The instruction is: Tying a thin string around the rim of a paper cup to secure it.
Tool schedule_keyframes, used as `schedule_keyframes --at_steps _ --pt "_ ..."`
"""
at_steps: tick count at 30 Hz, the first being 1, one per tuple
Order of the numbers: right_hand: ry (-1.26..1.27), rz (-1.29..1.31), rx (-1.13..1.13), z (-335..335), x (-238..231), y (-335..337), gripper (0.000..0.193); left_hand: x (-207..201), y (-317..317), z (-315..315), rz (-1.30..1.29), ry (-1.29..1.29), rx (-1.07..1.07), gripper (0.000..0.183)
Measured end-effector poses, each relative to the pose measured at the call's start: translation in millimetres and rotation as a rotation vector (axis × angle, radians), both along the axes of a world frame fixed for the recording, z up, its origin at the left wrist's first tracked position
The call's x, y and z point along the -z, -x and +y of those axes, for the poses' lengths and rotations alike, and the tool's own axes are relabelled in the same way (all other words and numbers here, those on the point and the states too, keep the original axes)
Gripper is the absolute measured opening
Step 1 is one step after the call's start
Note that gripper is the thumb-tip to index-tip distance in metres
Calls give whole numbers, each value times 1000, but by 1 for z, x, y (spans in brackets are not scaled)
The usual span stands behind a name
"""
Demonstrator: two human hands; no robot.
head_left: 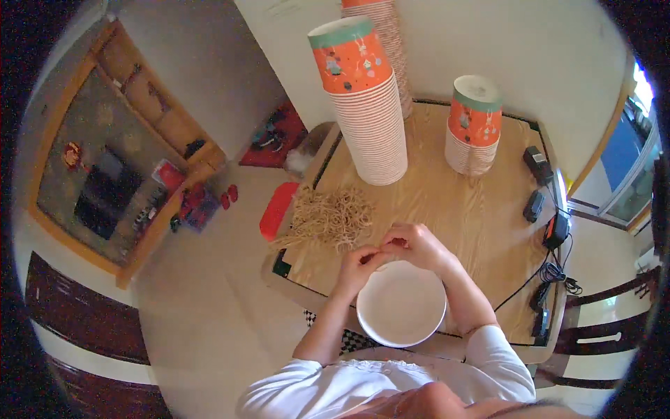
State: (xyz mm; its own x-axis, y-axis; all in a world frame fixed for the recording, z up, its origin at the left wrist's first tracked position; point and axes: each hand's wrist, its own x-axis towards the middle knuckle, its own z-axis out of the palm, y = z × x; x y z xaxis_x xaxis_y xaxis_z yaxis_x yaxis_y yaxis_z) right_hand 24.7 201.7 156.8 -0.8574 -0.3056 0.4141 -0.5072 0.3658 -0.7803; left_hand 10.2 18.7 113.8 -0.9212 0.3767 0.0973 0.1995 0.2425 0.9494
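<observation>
A round white paper tub (401, 304) stands right in front of my body, its open mouth facing up. Both hands meet just beyond its far rim. My left hand (361, 267) is closed, thumb and fingers pinched together at the rim's far left. Beside it, my right hand (417, 246) is also closed, its fingertips touching or almost touching the left ones. What they pinch is hidden by the fingers. A loose heap of tan twine loops (331, 216) lies on the table just past my left hand.
On the wooden table (426, 199) stand a tall stack of nested orange-and-white paper tubs (370, 119), another stack behind it, and a shorter stack (473, 126). Black adapters and cables (551, 269) line the right edge. A red stool (278, 211) and dark chairs (607, 335) stand around.
</observation>
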Motion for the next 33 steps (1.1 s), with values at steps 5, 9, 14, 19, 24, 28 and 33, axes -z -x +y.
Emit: schedule_keyframes --at_steps 5,9,14,19,24,28,33 --pt "2 -57 47 2 -2 -1 12 -12 -5 5 -114 -117 -57 14" --pt "74 -137 214 0 -6 -5 19 -18 -6 10 -191 -158 -79 13" --pt "-159 -272 265 2 -22 -7 25 -7 -3 6 -94 -73 -99 9" --pt "-209 -219 135 5 -7 -3 27 -6 -6 14 -55 -122 -96 8" --pt "-158 -202 76 6 -12 -7 19 -1 -6 13 -80 -152 -90 7" --pt "-188 -173 66 9 0 -4 16 1 -6 11 -60 -130 -74 7" --pt "-117 -151 65 9 -7 -5 13 9 -3 13 -68 -171 -89 8"
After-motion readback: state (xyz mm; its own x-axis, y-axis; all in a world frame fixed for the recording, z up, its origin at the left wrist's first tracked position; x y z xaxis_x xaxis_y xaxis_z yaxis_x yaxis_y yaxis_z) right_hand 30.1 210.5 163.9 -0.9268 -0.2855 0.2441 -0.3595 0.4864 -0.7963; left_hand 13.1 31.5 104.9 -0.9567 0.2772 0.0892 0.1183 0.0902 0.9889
